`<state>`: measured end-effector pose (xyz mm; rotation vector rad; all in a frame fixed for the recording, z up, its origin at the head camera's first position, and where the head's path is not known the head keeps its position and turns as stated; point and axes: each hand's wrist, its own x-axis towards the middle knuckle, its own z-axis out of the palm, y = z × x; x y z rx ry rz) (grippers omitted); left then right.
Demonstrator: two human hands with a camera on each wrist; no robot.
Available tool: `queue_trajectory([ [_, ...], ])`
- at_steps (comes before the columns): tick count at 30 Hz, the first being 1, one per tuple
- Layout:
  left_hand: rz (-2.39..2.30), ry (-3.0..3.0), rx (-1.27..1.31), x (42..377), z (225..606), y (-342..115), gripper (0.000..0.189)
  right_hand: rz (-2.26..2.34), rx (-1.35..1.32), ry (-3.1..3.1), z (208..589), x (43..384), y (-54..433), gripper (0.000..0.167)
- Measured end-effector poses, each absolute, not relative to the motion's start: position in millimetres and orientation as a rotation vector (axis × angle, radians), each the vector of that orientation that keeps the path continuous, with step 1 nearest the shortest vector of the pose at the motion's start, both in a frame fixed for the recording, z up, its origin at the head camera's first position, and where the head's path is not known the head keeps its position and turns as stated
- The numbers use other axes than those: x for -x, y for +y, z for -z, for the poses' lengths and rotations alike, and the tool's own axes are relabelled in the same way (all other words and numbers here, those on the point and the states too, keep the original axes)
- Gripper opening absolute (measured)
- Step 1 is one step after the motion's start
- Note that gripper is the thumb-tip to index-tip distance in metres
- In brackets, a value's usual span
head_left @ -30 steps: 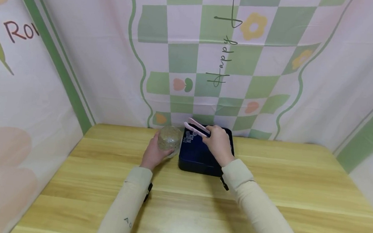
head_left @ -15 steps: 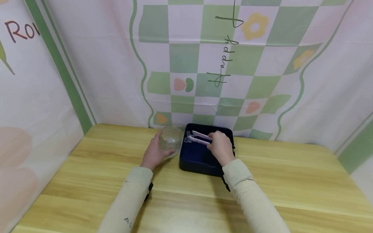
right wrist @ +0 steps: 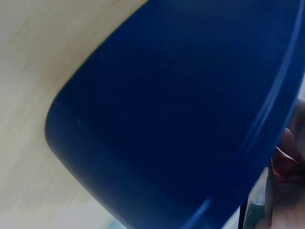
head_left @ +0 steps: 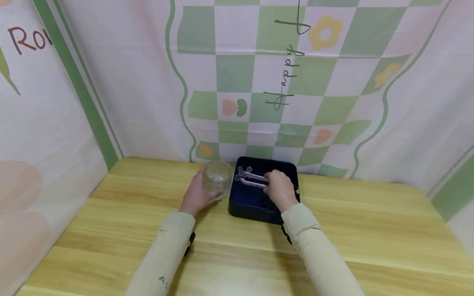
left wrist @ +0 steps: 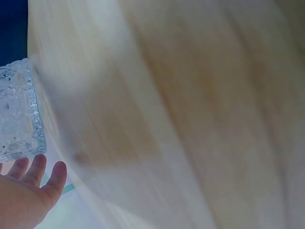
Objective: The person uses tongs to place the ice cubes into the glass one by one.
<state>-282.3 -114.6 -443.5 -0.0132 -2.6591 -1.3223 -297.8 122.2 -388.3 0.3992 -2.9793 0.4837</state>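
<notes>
My left hand point(head_left: 198, 193) grips a clear glass with a textured, bumpy wall point(head_left: 216, 177), thumb in front. In the left wrist view the glass point(left wrist: 19, 109) is cut off by the frame edge, and fingers of the left hand point(left wrist: 24, 195) lie along it. My right hand point(head_left: 280, 189) holds pale pink tongs point(head_left: 255, 180), their two arms apart and tips pointing left, over a dark navy box point(head_left: 256, 212). I see nothing between the tips. The box's side point(right wrist: 167, 114) fills the right wrist view, with part of the right hand point(right wrist: 288, 191) at the edge.
Box and glass stand side by side near the back edge of a wooden table point(head_left: 226, 261). Small pale marks point(head_left: 241, 171) show at the box's left; what they are is too small to tell. A patterned curtain point(head_left: 269, 75) hangs right behind the table.
The tongs have come down and slightly right, from reaching past the box's back left corner to lying level over the box. The left hand and glass stay in place.
</notes>
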Motion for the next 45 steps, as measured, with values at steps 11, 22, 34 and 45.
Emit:
queue_trajectory([
  [11, 1.319, -2.654, 0.013, 284.4, 448.0, -115.4, 0.088, -0.508, -0.39, -2.977, 395.2, 303.6, 119.4, 0.037],
  [22, 1.311, -2.662, 0.008, 283.3, 447.6, -115.3, 0.089, -0.542, -0.42, -3.013, 393.8, 302.0, 117.5, 0.035],
  [34, 1.33, -2.65, 0.013, 281.6, 446.5, -115.5, 0.087, -0.549, -0.432, -3.048, 394.1, 301.4, 120.5, 0.03],
  [45, 1.333, -2.663, -0.004, 279.8, 445.9, -115.4, 0.088, -0.598, -0.412, -3.018, 396.9, 301.1, 123.6, 0.029],
])
